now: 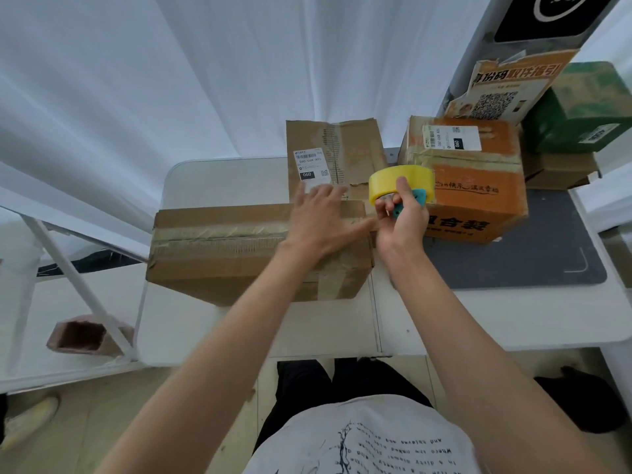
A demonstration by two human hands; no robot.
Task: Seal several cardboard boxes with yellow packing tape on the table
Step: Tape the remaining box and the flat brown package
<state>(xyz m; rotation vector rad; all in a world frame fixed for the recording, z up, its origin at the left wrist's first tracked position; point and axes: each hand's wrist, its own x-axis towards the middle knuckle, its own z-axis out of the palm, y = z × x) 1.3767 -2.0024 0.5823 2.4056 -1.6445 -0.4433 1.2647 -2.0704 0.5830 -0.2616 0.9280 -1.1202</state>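
While the left hand [321, 218] presses flat, the right hand [398, 213] grips one tape roll [398, 181] among four boxes [260, 248]; a fifth sits half hidden.

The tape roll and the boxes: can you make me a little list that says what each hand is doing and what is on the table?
left hand: flat, fingers spread, presses on the top of the long brown box
right hand: grips the teal tape holder with the yellow tape roll
tape roll position: at the long box's right end
long brown box: tape strip along its top seam
behind it: flat brown box with white label
to the right: orange box, on grey mat
table: white
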